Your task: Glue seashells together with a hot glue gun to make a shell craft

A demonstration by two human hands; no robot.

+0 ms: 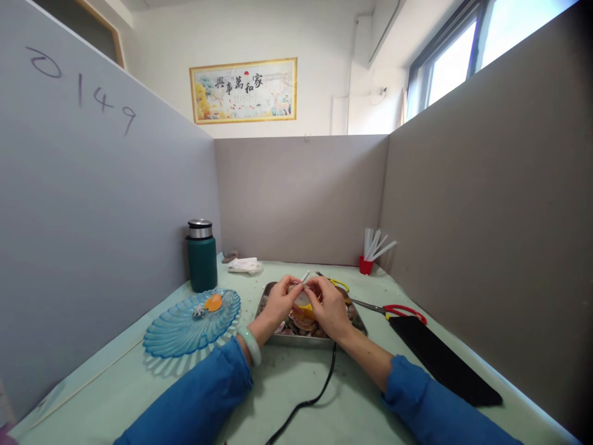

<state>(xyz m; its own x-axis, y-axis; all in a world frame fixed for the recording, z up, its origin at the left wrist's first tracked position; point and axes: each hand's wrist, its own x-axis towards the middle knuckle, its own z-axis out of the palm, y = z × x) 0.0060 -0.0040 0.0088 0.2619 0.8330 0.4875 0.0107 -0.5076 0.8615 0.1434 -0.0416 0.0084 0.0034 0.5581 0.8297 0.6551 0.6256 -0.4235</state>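
My left hand point(282, 300), with a pale green bangle point(249, 345) at its wrist, meets my right hand point(327, 303) fingertip to fingertip. Both are pinched closed around a thin white stick point(306, 276), whose end pokes up between them. What else the fingers cover is hidden. Beneath the hands lies a metal tray point(296, 340) filled with shells point(301, 326). A yellow object point(303, 310) sits among them, mostly hidden by the hands.
Left stand a blue shell-shaped plate point(185, 327) bearing an orange shell point(214, 303), and a green bottle point(202, 262). Right are yellow-handled scissors point(340, 284), red-handled scissors point(403, 311), a black flat piece point(445, 358) and a red cup point(365, 266) of white sticks. A black cord point(308, 403) crosses the front.
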